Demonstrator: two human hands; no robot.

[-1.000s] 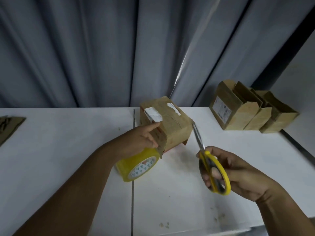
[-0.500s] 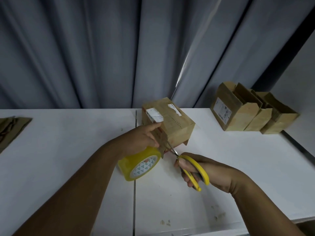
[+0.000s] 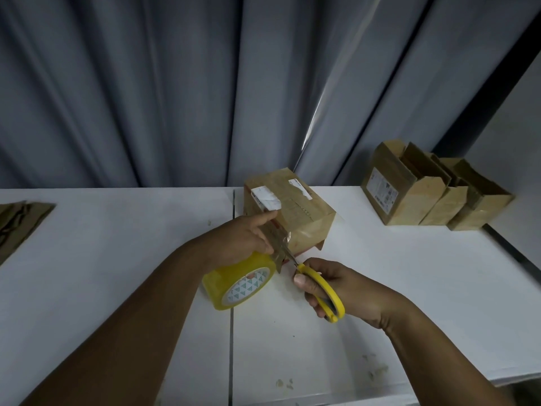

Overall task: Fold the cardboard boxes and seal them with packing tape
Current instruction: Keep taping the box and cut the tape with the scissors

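Cardboard with tape along its top, the box [image 3: 295, 213] stands mid-table on the white table [image 3: 117, 259]. At its near-left corner the left hand [image 3: 248, 238] curls over the yellow tape roll [image 3: 238, 284], with a strip stretched from roll to box. The right hand [image 3: 351, 290] grips yellow-handled scissors [image 3: 320, 287], blades at that strip. Open boxes [image 3: 424, 197] stand far right, and flat cardboard [image 3: 20, 221] lies far left.

A cardboard box [image 3: 304, 218] is sitting on the table [image 3: 117, 259], near its middle and towards the far edge. Just before the box, slightly left, the tape roll [image 3: 234, 282] is lying under the left hand [image 3: 246, 238]. Right of the roll, the right hand [image 3: 351, 288] is holding the scissors [image 3: 325, 294], whose blades are reaching the box's near corner. Open boxes [image 3: 409, 197] are standing in a row at the far right. Flattened cardboard [image 3: 20, 221] is lying at the left edge. A curtain [image 3: 146, 98] is hanging behind the table.
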